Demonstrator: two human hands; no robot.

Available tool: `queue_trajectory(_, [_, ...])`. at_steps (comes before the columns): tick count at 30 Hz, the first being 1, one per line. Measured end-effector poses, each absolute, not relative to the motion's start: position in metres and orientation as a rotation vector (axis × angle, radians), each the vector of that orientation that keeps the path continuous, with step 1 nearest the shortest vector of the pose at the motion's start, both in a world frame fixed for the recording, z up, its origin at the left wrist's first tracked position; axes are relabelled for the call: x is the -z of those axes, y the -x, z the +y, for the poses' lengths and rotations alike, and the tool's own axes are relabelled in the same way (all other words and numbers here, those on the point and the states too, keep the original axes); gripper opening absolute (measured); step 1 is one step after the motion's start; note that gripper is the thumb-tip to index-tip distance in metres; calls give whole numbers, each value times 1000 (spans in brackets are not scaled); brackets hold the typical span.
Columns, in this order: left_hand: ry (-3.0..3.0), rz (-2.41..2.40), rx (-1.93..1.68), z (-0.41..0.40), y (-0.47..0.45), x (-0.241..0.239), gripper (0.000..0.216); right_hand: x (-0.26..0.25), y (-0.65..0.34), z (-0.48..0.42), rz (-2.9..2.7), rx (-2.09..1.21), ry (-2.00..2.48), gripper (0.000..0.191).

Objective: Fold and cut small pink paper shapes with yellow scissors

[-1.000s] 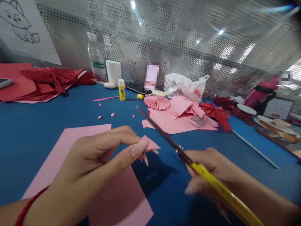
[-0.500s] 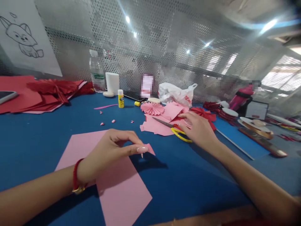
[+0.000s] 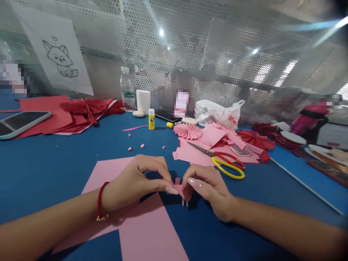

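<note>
Between the two hands is a small folded piece of pink paper (image 3: 179, 189). My left hand (image 3: 141, 179), with a red cord bracelet at its wrist, pinches its left side between thumb and fingers. My right hand (image 3: 208, 186) has its fingers curled and closed at the paper's right side; its fingertips partly hide the piece. Larger pink paper sheets (image 3: 154, 224) lie flat beneath the left hand and forearm. Scissors (image 3: 213, 153) with red and yellow handles rest beyond the right hand, partly on a pile of pink paper scraps (image 3: 190, 154).
A glue stick (image 3: 151, 120) stands uncapped near its yellow cap (image 3: 170, 125). Behind are a water bottle (image 3: 127, 90), a white cylinder (image 3: 143, 101) and a plastic bag (image 3: 217, 112). Red paper (image 3: 46, 112) and a phone (image 3: 24, 123) lie left, ribbon spools (image 3: 293, 138) right.
My right hand has come away from the scissors, back and left to the small pink piece in my left hand. The scissors stay on the table. The view has turned left.
</note>
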State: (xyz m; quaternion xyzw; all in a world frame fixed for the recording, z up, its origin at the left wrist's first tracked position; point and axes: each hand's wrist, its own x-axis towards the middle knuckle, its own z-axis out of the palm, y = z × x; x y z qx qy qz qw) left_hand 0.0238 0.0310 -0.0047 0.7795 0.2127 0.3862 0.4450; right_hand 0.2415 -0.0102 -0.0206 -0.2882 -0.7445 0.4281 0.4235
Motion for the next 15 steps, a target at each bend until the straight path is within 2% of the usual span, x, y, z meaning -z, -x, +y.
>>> queue_trajectory(11, [-1932, 549, -924, 39, -21, 11, 13, 19, -241, -9, -1942, -1100, 810, 5])
queue_trajectory(15, [-1980, 593, -953, 35, -20, 11, 11, 20, -241, -10, -1988, -1119, 838, 10])
